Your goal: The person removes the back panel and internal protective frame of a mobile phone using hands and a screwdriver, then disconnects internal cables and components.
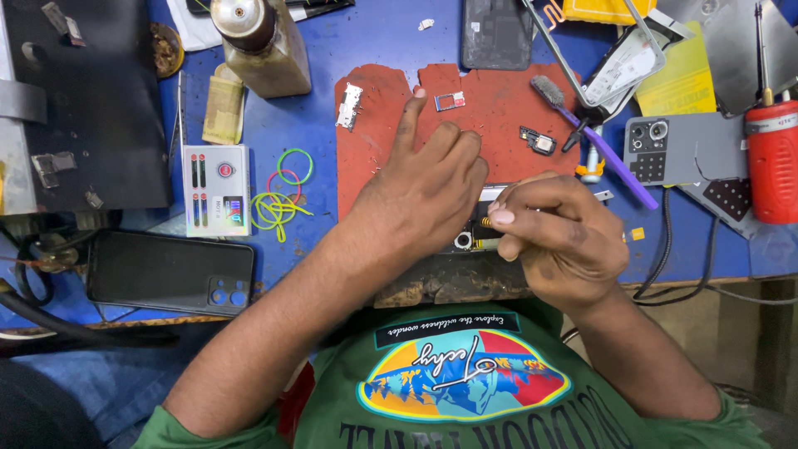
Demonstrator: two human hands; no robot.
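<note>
On red mat, we see opened phone mostly under hands; left hand pressed flat on it, right hand pinched shut, what it grips hidden; purple brush nearby

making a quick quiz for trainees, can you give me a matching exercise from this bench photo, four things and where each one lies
Things
1. brush with purple handle
2. coloured rubber bands
3. dark phone lying flat
4. brown glass bottle

Places
A. near bench edge, beside the left forearm
B. top of the picture, left of the red mat
C. on the blue surface between a small white box and the red mat
D. slanting across the red mat's right edge

Pairs: 1-D, 2-C, 3-A, 4-B
</note>
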